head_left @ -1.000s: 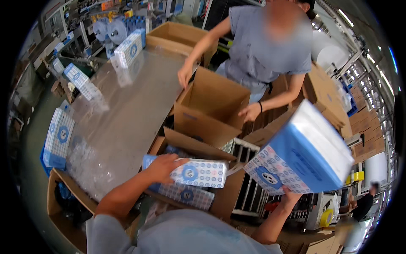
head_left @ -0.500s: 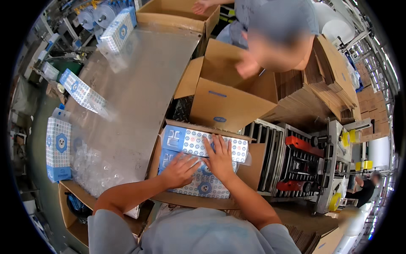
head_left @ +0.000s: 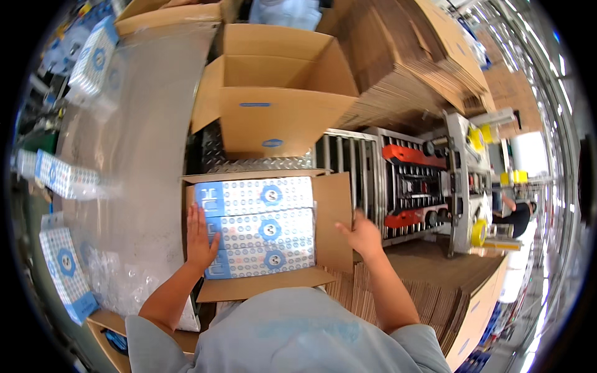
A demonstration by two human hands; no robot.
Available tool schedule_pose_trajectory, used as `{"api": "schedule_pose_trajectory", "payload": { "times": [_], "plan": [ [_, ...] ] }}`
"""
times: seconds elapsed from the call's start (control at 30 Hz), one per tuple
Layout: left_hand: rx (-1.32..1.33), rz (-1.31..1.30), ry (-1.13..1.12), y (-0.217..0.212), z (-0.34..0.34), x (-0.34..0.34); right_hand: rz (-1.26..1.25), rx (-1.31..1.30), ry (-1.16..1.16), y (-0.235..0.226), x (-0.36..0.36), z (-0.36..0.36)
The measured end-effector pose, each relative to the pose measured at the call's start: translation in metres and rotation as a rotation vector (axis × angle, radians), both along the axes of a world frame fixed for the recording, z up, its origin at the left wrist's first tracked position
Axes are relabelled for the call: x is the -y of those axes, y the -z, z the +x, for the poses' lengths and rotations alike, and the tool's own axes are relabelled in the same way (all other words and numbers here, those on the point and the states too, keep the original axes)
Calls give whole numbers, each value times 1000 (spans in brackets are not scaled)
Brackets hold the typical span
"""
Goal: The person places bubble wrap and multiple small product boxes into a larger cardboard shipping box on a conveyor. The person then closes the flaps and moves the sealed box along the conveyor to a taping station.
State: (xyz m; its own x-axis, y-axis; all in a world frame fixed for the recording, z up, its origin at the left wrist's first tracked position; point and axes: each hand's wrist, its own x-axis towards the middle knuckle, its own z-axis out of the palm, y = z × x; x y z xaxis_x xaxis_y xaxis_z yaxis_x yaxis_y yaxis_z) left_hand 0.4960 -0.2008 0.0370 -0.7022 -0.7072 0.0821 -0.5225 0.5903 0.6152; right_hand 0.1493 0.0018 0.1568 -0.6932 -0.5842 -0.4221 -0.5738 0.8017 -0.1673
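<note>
In front of me stands an open carton (head_left: 261, 289) with three white-and-blue patterned packs lying side by side in it: a far pack (head_left: 249, 198), a middle pack (head_left: 249, 231) and a near pack (head_left: 249, 264). My left hand (head_left: 199, 241) is open, its fingers stretched out along the carton's left side, by the blue ends of the packs. On the other side, my right hand (head_left: 362, 237) is at the outer edge of the right carton flap (head_left: 333, 217). Its thumb lies over the flap and its fingers, slightly blurred, are on the outer side.
Beyond stands another open carton (head_left: 286, 121). A metal table (head_left: 140, 137) on the left bears more patterned packs (head_left: 64, 261) and clear plastic wrap (head_left: 118, 273). Right are a roller conveyor (head_left: 348, 165) and a red-and-black machine (head_left: 413, 186); flat cardboard stacks (head_left: 404, 81) rise behind.
My hands have left the tops of the packs and moved apart to the carton's left and right sides. The packs now lie level in three rows. The person opposite has mostly left the view.
</note>
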Motion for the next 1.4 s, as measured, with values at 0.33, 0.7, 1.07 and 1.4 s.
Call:
{"api": "schedule_pose_trajectory", "payload": {
  "times": [0.33,0.7,1.07,1.4],
  "plan": [
    [-93,88,-251,41,-175,-68,-65,-236,-174,18,-79,-195],
    [-185,348,514,-114,-345,-173,436,-64,-80,88,-73,-240],
    [-277,400,-122,30,-391,-178,-763,-171,-248,-17,46,-303],
    [-410,522,-153,11,-405,-193,-273,-315,-327,95,-100,-238]
  ]
}}
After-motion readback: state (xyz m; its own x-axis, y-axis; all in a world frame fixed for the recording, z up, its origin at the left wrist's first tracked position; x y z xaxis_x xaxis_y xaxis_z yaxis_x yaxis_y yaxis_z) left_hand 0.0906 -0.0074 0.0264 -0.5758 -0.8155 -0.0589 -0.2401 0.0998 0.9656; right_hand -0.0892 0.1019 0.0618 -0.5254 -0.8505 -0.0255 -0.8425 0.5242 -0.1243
